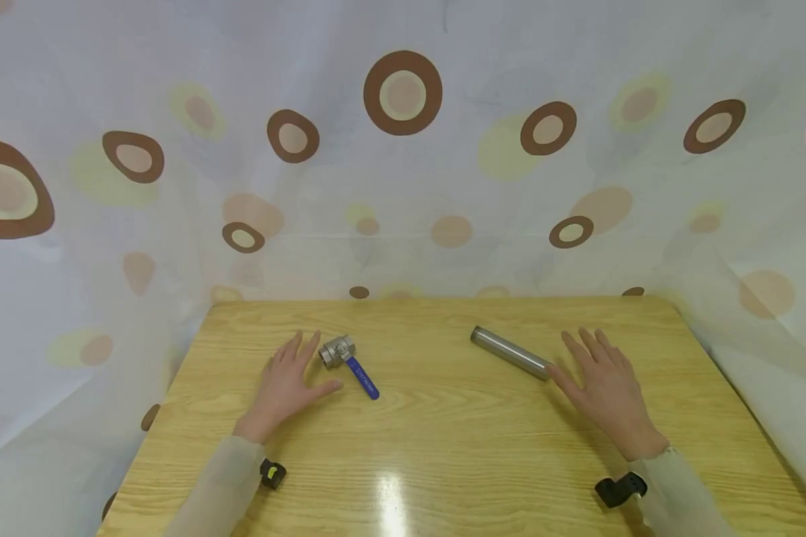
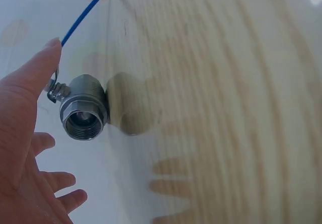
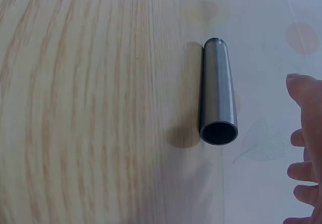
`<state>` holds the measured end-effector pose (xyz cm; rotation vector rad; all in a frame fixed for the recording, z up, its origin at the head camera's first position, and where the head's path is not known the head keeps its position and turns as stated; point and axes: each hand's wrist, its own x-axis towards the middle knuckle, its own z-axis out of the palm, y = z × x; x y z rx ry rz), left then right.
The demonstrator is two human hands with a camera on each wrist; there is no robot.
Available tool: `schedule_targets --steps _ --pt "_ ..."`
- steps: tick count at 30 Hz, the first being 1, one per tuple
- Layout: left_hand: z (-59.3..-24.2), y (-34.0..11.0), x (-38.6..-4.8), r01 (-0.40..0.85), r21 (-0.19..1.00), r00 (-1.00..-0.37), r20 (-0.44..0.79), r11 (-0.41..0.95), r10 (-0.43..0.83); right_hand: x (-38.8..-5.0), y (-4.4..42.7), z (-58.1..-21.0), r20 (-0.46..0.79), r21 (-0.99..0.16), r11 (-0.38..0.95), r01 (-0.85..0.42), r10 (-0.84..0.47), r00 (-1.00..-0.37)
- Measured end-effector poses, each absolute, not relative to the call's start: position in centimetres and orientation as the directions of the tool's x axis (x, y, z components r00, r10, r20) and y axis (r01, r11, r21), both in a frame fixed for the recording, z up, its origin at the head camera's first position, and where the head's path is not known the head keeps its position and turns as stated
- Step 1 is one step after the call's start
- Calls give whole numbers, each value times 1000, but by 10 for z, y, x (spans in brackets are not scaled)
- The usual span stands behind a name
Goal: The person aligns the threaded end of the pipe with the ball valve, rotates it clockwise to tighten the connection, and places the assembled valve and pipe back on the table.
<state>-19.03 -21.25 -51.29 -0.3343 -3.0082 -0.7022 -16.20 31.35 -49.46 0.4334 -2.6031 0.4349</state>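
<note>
A metal ball valve (image 1: 336, 350) with a blue lever handle (image 1: 363, 378) lies on the left half of the table. My left hand (image 1: 287, 388) hovers just left of it, fingers spread and holding nothing. In the left wrist view the valve's threaded opening (image 2: 83, 125) faces the camera. To the right lies a steel pipe (image 1: 510, 352), slanting across the wood. Beside its near end is my right hand (image 1: 604, 391), with fingers spread and nothing held. The right wrist view shows the pipe's hollow end (image 3: 219, 133), apart from the fingers.
The wooden table (image 1: 430, 440) shines, with a bright glare near its front. A white curtain (image 1: 403, 186) with brown and yellow circles hangs behind and along both sides. Dark wrist devices sit on the left (image 1: 272, 473) and right (image 1: 621, 490) sleeves.
</note>
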Motion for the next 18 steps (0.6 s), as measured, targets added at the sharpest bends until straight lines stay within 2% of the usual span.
schedule_targets --steps 10,18 --pt "-522 -212 -203 143 676 -987 39 723 158 -167 313 -502 494 -297 866 -402 -221 -841" --pt "-525 -208 -207 117 819 -991 60 562 118 -171 313 -507 503 -313 853 -417 -223 -835"
